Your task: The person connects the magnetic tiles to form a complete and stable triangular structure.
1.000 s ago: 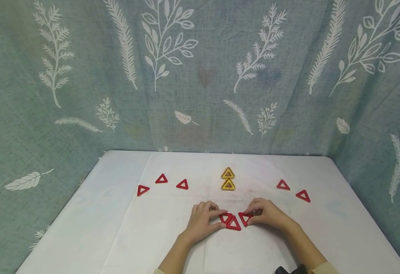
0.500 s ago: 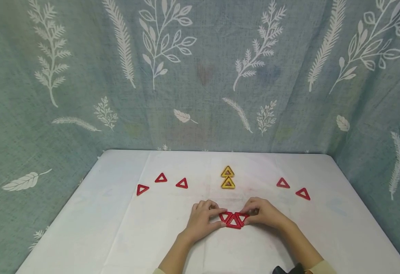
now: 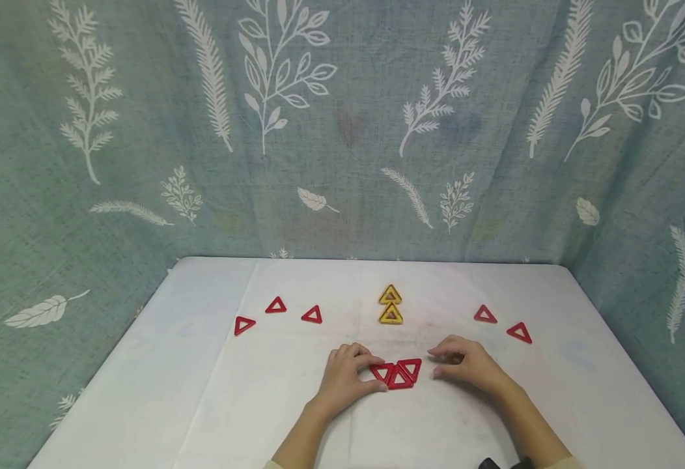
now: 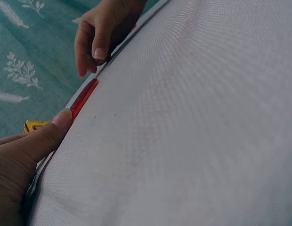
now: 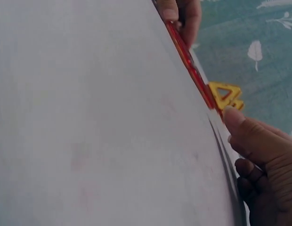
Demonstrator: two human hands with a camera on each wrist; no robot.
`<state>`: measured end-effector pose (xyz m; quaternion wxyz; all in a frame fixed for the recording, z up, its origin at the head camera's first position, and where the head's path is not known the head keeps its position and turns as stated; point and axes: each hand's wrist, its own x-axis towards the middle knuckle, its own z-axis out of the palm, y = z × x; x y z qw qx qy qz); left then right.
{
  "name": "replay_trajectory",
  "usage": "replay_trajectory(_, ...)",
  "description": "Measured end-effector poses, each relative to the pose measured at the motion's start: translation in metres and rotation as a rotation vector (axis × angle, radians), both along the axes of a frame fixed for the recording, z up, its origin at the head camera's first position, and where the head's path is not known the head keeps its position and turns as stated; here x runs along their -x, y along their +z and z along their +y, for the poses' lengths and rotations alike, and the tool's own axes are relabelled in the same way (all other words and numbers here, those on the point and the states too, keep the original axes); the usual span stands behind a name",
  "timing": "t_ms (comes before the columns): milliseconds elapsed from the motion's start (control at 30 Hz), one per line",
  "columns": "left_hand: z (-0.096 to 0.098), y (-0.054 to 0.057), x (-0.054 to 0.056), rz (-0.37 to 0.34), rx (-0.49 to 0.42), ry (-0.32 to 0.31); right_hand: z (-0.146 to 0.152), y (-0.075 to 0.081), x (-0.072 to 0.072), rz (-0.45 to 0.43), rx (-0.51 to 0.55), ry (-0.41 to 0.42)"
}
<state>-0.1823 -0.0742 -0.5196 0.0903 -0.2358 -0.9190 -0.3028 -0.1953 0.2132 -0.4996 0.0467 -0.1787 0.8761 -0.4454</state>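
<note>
Three red triangle frames lie side by side on the white table, forming a short row: a left one point(image 3: 381, 365), a middle one point(image 3: 400, 387) and a right one point(image 3: 409, 361). My left hand point(image 3: 345, 378) pinches the left red triangle between thumb and fingers. In the left wrist view the row shows edge-on as a thin red strip point(image 4: 85, 98) by the thumb. Just right of the row is my right hand point(image 3: 465, 365), its thumb and fingers spread apart with nothing between them. In the right wrist view its thumb overlaps the end of the red row point(image 5: 190, 68).
Two yellow triangles point(image 3: 391, 322) stand one behind the other beyond the row. Loose red triangles lie at the back left point(image 3: 276, 311) and back right point(image 3: 486, 320). A patterned green curtain point(image 3: 342, 163) rises behind the white table point(image 3: 231, 404).
My right hand pushed its red triangle left against the middle one, then let go and drew back to the right. The row has turned slightly, while my left hand stays in place.
</note>
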Motion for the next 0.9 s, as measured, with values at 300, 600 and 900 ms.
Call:
replay_trajectory(300,0.002,-0.003,0.001,0.032,-0.058,0.05,0.029,-0.002,-0.009,0.122,0.001,-0.163)
replay_trajectory(600,0.002,-0.004,-0.001,0.029,-0.084,0.076,0.06,-0.005,-0.017,0.229,-0.045,-0.402)
replay_trajectory(900,0.002,-0.004,-0.001,0.064,-0.076,0.072,0.078,-0.006,-0.016,0.209,-0.055,-0.709)
